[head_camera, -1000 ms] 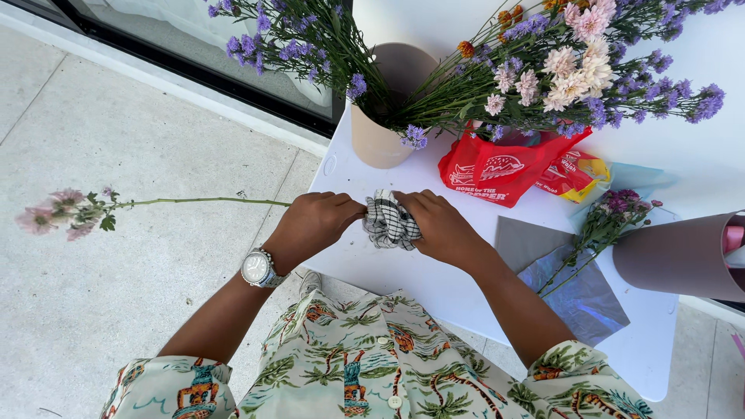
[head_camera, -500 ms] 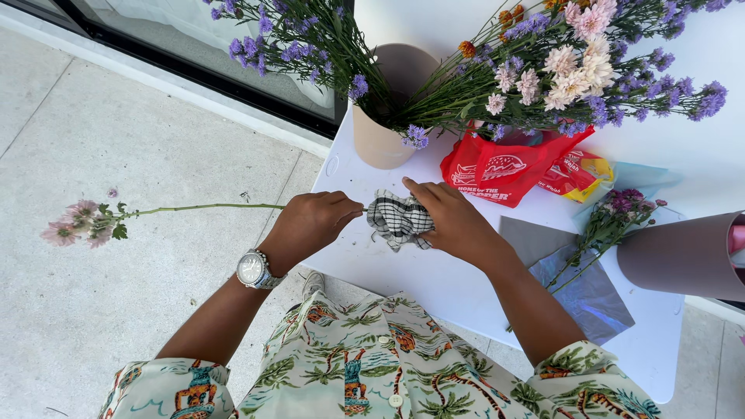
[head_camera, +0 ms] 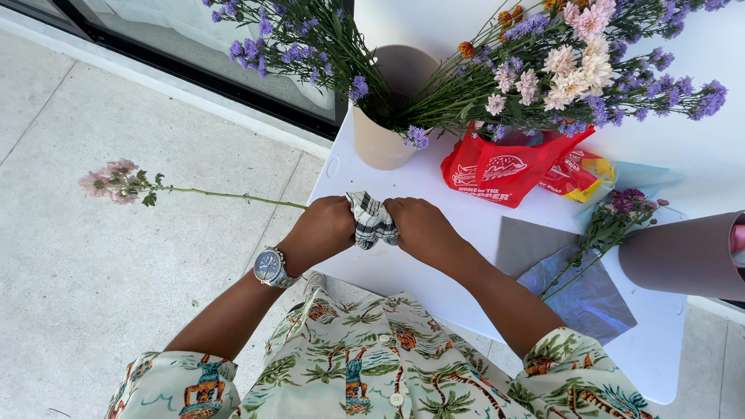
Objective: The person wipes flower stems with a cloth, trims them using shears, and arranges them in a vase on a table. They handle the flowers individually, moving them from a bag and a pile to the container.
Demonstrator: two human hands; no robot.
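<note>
Bunching checked cloth (head_camera: 372,219) between hands

We saw the scene in bright, even daylight — soft rather than harsh, with no hard-edged shadows anywhere. The white counter (head_camera: 434,194) was close to overexposed, its surface nearly featureless, and only faint shade lay under the beige vase (head_camera: 380,140). The pale paving (head_camera: 93,295) looked flat and washed. A shiny sheet of wrapping film (head_camera: 590,299) threw back a bluish sheen. Focus was sharp across the whole frame — the left hand (head_camera: 322,229), the right hand (head_camera: 423,229) and the flower heads alike showed no motion blur. Straight lines bent slightly toward the corners.
</note>
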